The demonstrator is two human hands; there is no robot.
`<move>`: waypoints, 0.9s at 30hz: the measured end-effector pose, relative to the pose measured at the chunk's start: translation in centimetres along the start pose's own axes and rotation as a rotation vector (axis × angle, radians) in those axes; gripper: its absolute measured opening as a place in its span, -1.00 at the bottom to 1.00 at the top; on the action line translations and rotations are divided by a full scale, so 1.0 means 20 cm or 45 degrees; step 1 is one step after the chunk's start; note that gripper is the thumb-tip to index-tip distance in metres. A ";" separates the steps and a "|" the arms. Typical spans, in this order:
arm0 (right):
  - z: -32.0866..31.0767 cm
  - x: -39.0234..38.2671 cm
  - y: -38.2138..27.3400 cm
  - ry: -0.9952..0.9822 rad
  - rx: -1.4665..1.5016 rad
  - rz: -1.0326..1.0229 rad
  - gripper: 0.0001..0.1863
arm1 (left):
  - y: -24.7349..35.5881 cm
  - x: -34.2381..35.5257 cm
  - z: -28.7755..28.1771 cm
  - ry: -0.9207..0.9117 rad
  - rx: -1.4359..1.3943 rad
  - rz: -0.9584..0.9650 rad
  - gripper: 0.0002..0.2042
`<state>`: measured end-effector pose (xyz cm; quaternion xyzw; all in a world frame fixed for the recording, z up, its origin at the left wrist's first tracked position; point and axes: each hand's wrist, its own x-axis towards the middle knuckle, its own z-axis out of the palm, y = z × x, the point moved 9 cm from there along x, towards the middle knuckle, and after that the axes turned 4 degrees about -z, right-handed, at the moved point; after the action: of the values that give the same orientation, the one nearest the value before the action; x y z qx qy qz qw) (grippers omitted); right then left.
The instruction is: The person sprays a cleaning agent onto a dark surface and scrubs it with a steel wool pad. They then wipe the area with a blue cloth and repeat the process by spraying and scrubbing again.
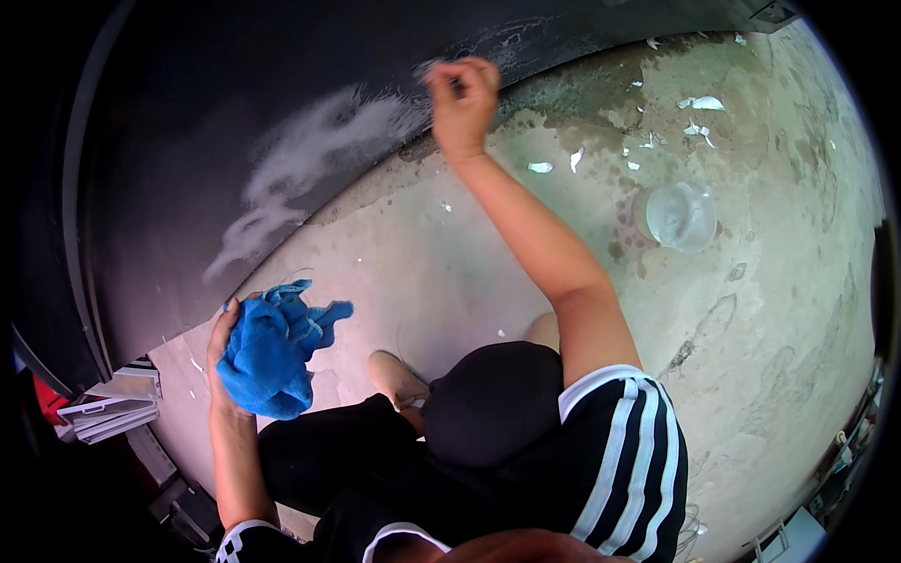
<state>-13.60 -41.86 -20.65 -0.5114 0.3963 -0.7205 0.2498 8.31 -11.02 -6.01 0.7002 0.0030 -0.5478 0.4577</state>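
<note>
A crumpled blue cloth (267,357) fills my left hand (221,352), which is closed around it at the lower left. Farther ahead, my right hand (465,105) is up against the lower part of a large dark panel (188,159), its fingers pinched together. Whatever they hold is too small or blurred to make out. A cloudy whitish patch (314,141) spreads over the panel to the left of that hand, and fainter pale streaks (507,39) lie beyond it.
On the concrete floor (582,220) to the right stands a clear plastic tub (678,216) that seems to hold liquid. Torn white scraps (702,103) are scattered near damp stains. Pale slatted pieces (108,418) sit at the lower left. My knees are bent below my arms.
</note>
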 end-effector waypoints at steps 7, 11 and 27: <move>-0.16 0.14 0.19 0.418 0.006 0.167 -0.87 | 0.00 0.03 0.00 -0.006 0.040 -0.036 -0.60; -0.01 0.00 0.04 0.055 0.001 0.068 -0.89 | -0.03 0.05 -0.06 -0.056 -0.002 -0.109 -0.61; -0.33 0.23 0.54 0.502 0.083 0.487 -0.87 | -0.02 0.08 -0.12 0.105 0.021 -0.004 -0.46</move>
<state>-21.87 -49.40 -28.15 -0.2688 0.5033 -0.7581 0.3156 10.58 -10.14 -7.62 0.7261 0.0184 -0.5192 0.4504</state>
